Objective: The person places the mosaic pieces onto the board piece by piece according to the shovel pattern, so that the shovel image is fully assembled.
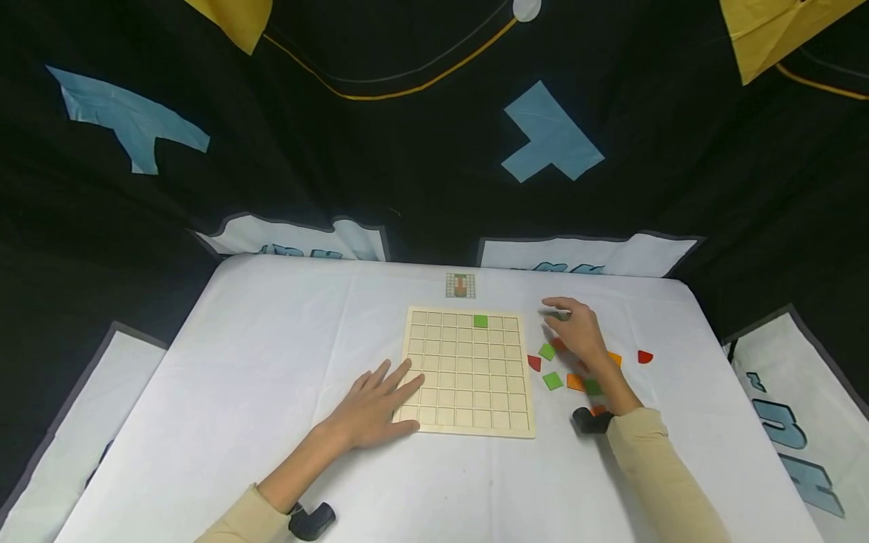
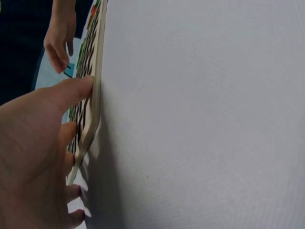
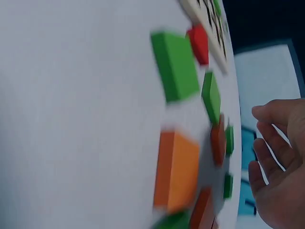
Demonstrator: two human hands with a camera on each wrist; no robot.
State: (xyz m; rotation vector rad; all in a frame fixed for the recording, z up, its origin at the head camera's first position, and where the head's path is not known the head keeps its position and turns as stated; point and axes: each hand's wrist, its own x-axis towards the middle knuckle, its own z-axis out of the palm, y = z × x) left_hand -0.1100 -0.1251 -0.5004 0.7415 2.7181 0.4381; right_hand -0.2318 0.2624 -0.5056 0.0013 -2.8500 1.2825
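Observation:
My left hand (image 1: 370, 413) rests with spread fingers on the left edge of a square wooden grid board (image 1: 468, 377). Its thumb lies at the board's front edge in the left wrist view. One green square tile (image 1: 480, 321) sits in a cell of the top row. To the right of the board, my right hand (image 1: 577, 332) hovers over scattered pieces with its fingers loosely bent and nothing between them. Around it lie a green tile (image 3: 176, 67), an orange tile (image 3: 176, 169) and a red piece (image 1: 535, 363). The hand and forearm partly hide some pieces.
A small printed card (image 1: 460, 286) with a gridded picture lies behind the board. A red rounded piece (image 1: 645, 356) is farthest right among the loose pieces. White cloth (image 1: 271, 339) covers the table, and a dark curtain (image 1: 434, 166) hangs behind it.

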